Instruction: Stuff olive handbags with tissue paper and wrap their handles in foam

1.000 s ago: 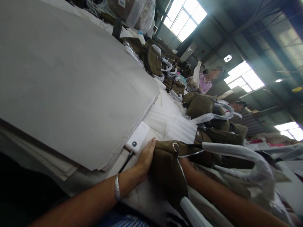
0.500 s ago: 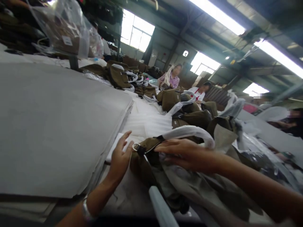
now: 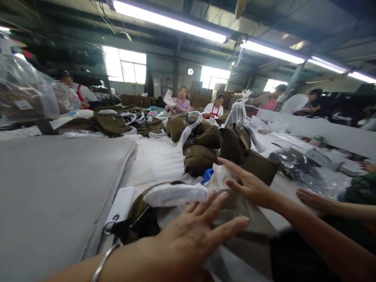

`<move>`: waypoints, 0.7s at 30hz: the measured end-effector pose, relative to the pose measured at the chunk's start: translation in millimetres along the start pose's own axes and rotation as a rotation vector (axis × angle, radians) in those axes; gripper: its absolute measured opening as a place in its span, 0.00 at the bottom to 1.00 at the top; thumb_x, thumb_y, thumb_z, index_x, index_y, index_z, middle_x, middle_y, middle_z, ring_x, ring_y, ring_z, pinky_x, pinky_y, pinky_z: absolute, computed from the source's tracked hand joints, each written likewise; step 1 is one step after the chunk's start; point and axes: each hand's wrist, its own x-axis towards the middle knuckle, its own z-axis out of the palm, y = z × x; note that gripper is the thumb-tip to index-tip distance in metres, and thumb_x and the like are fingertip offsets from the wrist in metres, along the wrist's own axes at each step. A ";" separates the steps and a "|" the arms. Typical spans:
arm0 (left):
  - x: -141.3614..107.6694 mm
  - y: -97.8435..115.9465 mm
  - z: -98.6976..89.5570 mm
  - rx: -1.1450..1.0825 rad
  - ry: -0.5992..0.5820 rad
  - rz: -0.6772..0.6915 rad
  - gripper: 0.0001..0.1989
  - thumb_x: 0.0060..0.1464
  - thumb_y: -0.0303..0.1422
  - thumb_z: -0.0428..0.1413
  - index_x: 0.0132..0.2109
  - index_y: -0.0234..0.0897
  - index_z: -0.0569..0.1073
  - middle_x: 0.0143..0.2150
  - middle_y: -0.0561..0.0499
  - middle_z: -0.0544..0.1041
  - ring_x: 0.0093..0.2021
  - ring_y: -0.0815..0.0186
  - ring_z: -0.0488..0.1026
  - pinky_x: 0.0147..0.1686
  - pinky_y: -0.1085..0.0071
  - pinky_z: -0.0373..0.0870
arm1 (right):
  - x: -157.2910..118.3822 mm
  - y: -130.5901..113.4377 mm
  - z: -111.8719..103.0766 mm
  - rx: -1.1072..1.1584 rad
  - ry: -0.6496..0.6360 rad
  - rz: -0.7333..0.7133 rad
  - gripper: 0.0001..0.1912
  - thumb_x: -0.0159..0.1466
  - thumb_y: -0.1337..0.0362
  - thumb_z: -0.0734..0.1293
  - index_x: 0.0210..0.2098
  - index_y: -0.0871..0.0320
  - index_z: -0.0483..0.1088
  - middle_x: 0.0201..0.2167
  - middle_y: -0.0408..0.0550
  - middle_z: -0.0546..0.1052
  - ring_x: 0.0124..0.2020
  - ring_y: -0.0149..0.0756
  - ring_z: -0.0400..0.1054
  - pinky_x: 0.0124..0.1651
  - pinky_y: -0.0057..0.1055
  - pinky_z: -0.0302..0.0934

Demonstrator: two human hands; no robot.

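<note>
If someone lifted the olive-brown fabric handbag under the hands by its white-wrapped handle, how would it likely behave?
The olive-brown fabric handbag would probably sag: its body lies slumped and creased on the table. The white-wrapped handle holds a curve, so it seems stiffer. The wrap looks smooth, perhaps slippery. The left hand and right hand rest open-fingered on pale wrapping beside it.

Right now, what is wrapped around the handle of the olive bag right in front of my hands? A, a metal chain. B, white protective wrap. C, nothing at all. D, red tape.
B: the handle of the olive bag is sheathed in white wrap, just beyond the left hand, which lies flat with its fingers spread.
</note>
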 end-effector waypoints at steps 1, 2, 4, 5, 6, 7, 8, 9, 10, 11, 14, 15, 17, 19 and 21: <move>9.8 -3.4 7.8 0.015 -0.003 -0.045 0.59 0.42 0.38 0.73 0.75 0.50 0.50 0.77 0.34 0.35 0.73 0.32 0.43 0.64 0.34 0.58 | -4.9 3.2 3.9 0.086 -0.069 0.049 0.41 0.70 0.40 0.58 0.74 0.57 0.50 0.73 0.55 0.55 0.74 0.49 0.50 0.74 0.52 0.46; 18.2 -7.8 12.8 0.049 0.007 -0.108 0.56 0.45 0.39 0.72 0.75 0.51 0.50 0.77 0.35 0.34 0.74 0.33 0.42 0.65 0.35 0.57 | -10.0 5.4 7.1 0.174 -0.140 0.094 0.41 0.70 0.39 0.57 0.74 0.56 0.51 0.73 0.53 0.56 0.74 0.49 0.50 0.74 0.52 0.43; 31.4 -19.3 13.0 0.160 0.044 -0.235 0.49 0.52 0.34 0.68 0.74 0.50 0.52 0.78 0.37 0.37 0.75 0.38 0.38 0.69 0.39 0.51 | -20.7 7.5 11.7 0.367 -0.253 0.164 0.40 0.70 0.37 0.57 0.73 0.52 0.53 0.74 0.49 0.56 0.74 0.49 0.48 0.75 0.52 0.40; 36.5 -26.4 8.9 0.217 0.068 -0.291 0.45 0.54 0.31 0.65 0.74 0.49 0.53 0.78 0.37 0.39 0.76 0.41 0.37 0.71 0.40 0.48 | -25.9 7.6 13.4 0.484 -0.292 0.188 0.40 0.69 0.37 0.57 0.73 0.50 0.54 0.74 0.48 0.55 0.74 0.50 0.48 0.75 0.51 0.40; 40.8 -34.0 2.9 0.261 0.088 -0.340 0.43 0.57 0.28 0.62 0.74 0.47 0.53 0.78 0.37 0.40 0.76 0.44 0.37 0.72 0.42 0.46 | -30.5 7.2 15.1 0.618 -0.318 0.205 0.40 0.69 0.36 0.56 0.73 0.50 0.54 0.74 0.49 0.56 0.74 0.50 0.48 0.75 0.52 0.42; 44.2 -41.5 -4.3 0.285 0.113 -0.386 0.41 0.58 0.26 0.59 0.74 0.45 0.53 0.78 0.37 0.42 0.76 0.45 0.39 0.72 0.44 0.47 | -34.1 6.5 17.0 0.758 -0.326 0.214 0.42 0.68 0.34 0.56 0.73 0.50 0.54 0.73 0.50 0.57 0.73 0.51 0.50 0.74 0.51 0.46; 46.7 -48.1 -11.9 0.296 0.140 -0.424 0.39 0.59 0.26 0.57 0.74 0.42 0.53 0.77 0.36 0.45 0.76 0.47 0.42 0.72 0.45 0.49 | -36.2 5.6 19.2 0.887 -0.319 0.215 0.44 0.67 0.33 0.58 0.73 0.50 0.53 0.72 0.52 0.59 0.72 0.51 0.53 0.72 0.50 0.51; 48.3 -53.1 -19.1 0.297 0.171 -0.450 0.38 0.60 0.26 0.56 0.74 0.40 0.54 0.77 0.35 0.48 0.76 0.48 0.45 0.72 0.46 0.50 | -36.5 4.5 21.8 0.990 -0.302 0.216 0.45 0.65 0.34 0.61 0.73 0.50 0.53 0.71 0.53 0.62 0.71 0.51 0.56 0.70 0.48 0.55; 49.0 -55.9 -25.7 0.286 0.205 -0.459 0.36 0.61 0.25 0.55 0.73 0.38 0.56 0.76 0.35 0.52 0.75 0.49 0.48 0.71 0.47 0.52 | -34.8 3.2 24.9 1.058 -0.273 0.226 0.46 0.62 0.36 0.67 0.72 0.50 0.55 0.68 0.53 0.66 0.68 0.50 0.61 0.67 0.46 0.60; 48.7 -56.3 -31.2 0.250 0.238 -0.442 0.34 0.61 0.26 0.55 0.73 0.36 0.57 0.75 0.36 0.56 0.75 0.50 0.52 0.71 0.50 0.53 | -31.3 1.8 28.2 1.089 -0.228 0.244 0.47 0.58 0.41 0.74 0.70 0.50 0.59 0.64 0.53 0.71 0.64 0.49 0.66 0.63 0.42 0.64; 44.5 -46.9 -39.0 0.017 0.200 -0.290 0.39 0.63 0.36 0.57 0.75 0.41 0.50 0.75 0.41 0.55 0.74 0.54 0.53 0.72 0.55 0.53 | -14.0 -6.2 36.8 1.194 -0.091 0.350 0.36 0.50 0.58 0.82 0.56 0.57 0.74 0.47 0.50 0.81 0.45 0.42 0.77 0.48 0.32 0.71; 43.1 -43.2 -38.4 -0.043 0.144 -0.240 0.45 0.61 0.41 0.60 0.76 0.44 0.44 0.77 0.43 0.50 0.75 0.53 0.50 0.72 0.54 0.52 | -7.8 -10.9 37.9 1.274 -0.060 0.377 0.30 0.50 0.61 0.81 0.51 0.59 0.76 0.42 0.50 0.82 0.40 0.39 0.77 0.45 0.30 0.70; 42.1 -40.6 -33.1 -0.031 0.068 -0.187 0.61 0.49 0.48 0.69 0.76 0.46 0.38 0.79 0.41 0.40 0.77 0.47 0.40 0.73 0.48 0.47 | 2.3 -23.3 36.2 1.449 -0.038 0.392 0.22 0.50 0.65 0.80 0.44 0.61 0.77 0.37 0.48 0.82 0.34 0.34 0.76 0.41 0.28 0.69; 43.3 -46.6 -26.3 0.099 0.156 -0.179 0.64 0.41 0.43 0.73 0.76 0.44 0.44 0.78 0.38 0.37 0.77 0.42 0.34 0.72 0.44 0.45 | 8.2 -37.1 30.0 1.569 -0.094 0.371 0.19 0.52 0.63 0.78 0.42 0.62 0.77 0.33 0.47 0.82 0.31 0.33 0.75 0.38 0.27 0.69; 44.0 -59.2 -23.5 0.136 0.316 -0.195 0.55 0.46 0.34 0.70 0.75 0.41 0.50 0.77 0.37 0.48 0.76 0.42 0.43 0.71 0.45 0.50 | 10.7 -46.6 23.8 1.647 -0.179 0.300 0.20 0.58 0.55 0.75 0.44 0.62 0.77 0.32 0.48 0.81 0.31 0.36 0.75 0.38 0.30 0.70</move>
